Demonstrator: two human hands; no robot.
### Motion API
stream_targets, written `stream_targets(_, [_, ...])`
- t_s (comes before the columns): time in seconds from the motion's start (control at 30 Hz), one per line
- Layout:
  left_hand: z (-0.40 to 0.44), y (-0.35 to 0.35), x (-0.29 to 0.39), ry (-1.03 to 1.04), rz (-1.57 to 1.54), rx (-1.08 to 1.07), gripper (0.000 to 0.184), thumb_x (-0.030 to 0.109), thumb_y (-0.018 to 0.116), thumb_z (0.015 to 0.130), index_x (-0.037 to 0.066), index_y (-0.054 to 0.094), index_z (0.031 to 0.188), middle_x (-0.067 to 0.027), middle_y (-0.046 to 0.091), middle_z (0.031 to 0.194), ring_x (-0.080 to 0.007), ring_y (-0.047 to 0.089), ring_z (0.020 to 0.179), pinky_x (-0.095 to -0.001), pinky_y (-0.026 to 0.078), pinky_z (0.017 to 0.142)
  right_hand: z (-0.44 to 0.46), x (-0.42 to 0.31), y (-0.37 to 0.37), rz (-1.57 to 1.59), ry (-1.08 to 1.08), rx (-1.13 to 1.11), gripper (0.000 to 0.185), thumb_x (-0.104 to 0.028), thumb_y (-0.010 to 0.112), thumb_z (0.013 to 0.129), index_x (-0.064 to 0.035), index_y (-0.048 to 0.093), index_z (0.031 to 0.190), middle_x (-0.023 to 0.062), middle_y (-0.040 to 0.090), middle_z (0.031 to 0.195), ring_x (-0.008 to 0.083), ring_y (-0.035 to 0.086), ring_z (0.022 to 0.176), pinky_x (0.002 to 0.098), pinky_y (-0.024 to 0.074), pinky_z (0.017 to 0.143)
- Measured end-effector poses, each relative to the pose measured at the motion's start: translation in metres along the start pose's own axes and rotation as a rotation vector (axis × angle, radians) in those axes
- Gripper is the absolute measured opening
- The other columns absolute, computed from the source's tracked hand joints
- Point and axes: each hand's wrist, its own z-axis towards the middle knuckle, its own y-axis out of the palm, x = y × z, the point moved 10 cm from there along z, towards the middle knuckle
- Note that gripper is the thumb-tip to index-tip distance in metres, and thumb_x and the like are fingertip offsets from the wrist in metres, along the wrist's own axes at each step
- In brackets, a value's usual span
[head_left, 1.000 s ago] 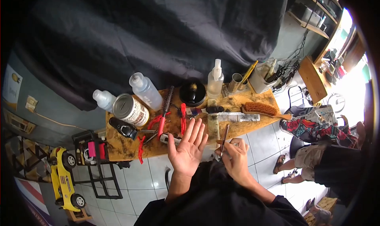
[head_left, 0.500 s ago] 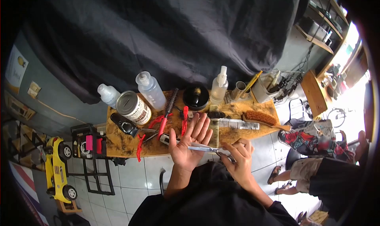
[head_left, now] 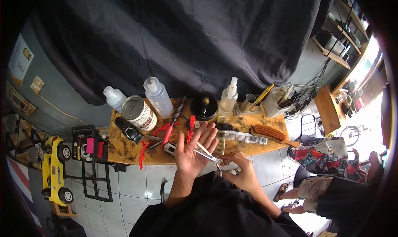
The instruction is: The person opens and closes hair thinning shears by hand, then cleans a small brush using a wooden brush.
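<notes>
- The right hand (head_left: 240,170) has its fingers closed on silver scissors (head_left: 210,157).
- The scissors' blades are a bit apart, by the left palm; I can't tell if they touch. Moving them calls for care.
- The left hand (head_left: 190,159) is open, palm up, holding nothing.
- Past the left fingertips sits a round black tub (head_left: 204,109) on the worktop (head_left: 120,152).

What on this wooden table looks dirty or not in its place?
Dark patches and specks mar the wooden table, perhaps loose hair or stains; I cannot tell which. One red clip sticks out past the near edge, so it looks badly placed. I see nothing broken.
</notes>
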Motion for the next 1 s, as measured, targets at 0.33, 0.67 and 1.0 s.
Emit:
stream_targets(0.33, [-0.003, 0.020, -0.021, -0.305, -0.067, -0.010, 0.060, 0.036, 0.030, 0.098, -0.006, 0.023, 0.140, -0.0219, 0.030, 0.144, -0.0263, 0.030, 0.135, -0.0383, 0.032, 0.110, -0.029, -0.053, 0.094, 1.442, 0.140, -0.837, 0.055, -0.024, 0.076, 0.077, 0.0023, 0.051, 0.119, 0.0092, 0.057, 0.106, 0.0179, 0.053, 0.101, 0.0300, 0.0376, 0.088])
stream_targets(0.67, [-0.026, 0.021, -0.021, -0.375, -0.084, -0.052, 0.073, 0.051, 0.025, 0.096, -0.003, 0.013, 0.144, -0.0192, 0.016, 0.150, -0.0278, 0.013, 0.141, -0.0408, 0.012, 0.116, -0.030, -0.082, 0.109, 1.435, 0.131, -0.818, 0.076, -0.049, 0.080, 0.066, 0.0044, 0.054, 0.115, 0.0104, 0.059, 0.102, 0.0148, 0.054, 0.093, 0.0257, 0.0379, 0.080])
stream_targets(1.0, [-0.049, 0.028, -0.001, -0.286, -0.117, -0.136, 0.078, 0.055, 0.026, 0.094, -0.002, 0.008, 0.145, -0.0183, 0.010, 0.152, -0.0266, 0.007, 0.142, -0.0401, 0.010, 0.116, -0.025, -0.116, 0.124, 1.205, 0.131, -0.794, 0.041, -0.031, 0.078, 0.075, 0.0028, 0.063, 0.094, 0.0068, 0.062, 0.080, 0.0150, 0.056, 0.071, 0.0283, 0.0439, 0.064])
